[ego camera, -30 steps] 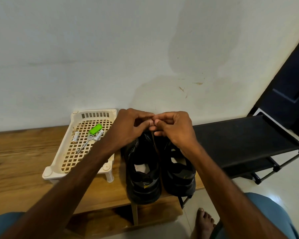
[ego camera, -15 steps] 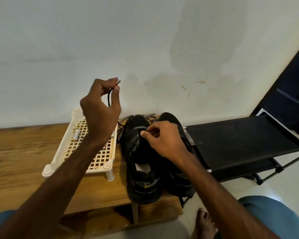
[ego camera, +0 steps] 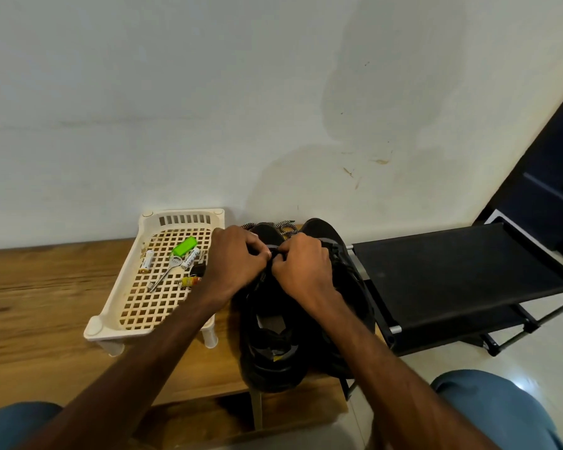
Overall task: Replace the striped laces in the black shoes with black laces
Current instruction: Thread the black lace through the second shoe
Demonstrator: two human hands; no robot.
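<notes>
The left hand point(ego camera: 238, 263) had come down from up in the air and met the right hand point(ego camera: 303, 269) over the black shoes point(ego camera: 270, 345). Both hands had curled fingers and pinched the black lace point(ego camera: 274, 252) between them, over the front part of the left shoe. The shoes sat side by side on the wooden surface point(ego camera: 30, 303). The striped laces point(ego camera: 283, 226) lay at 12 o'clock from the shoes, by the wall. A white tray point(ego camera: 127, 332) with a green thing point(ego camera: 185, 246) in it stood at 9 o'clock from the shoes. A black rack point(ego camera: 452, 277) stood at 3 o'clock.
</notes>
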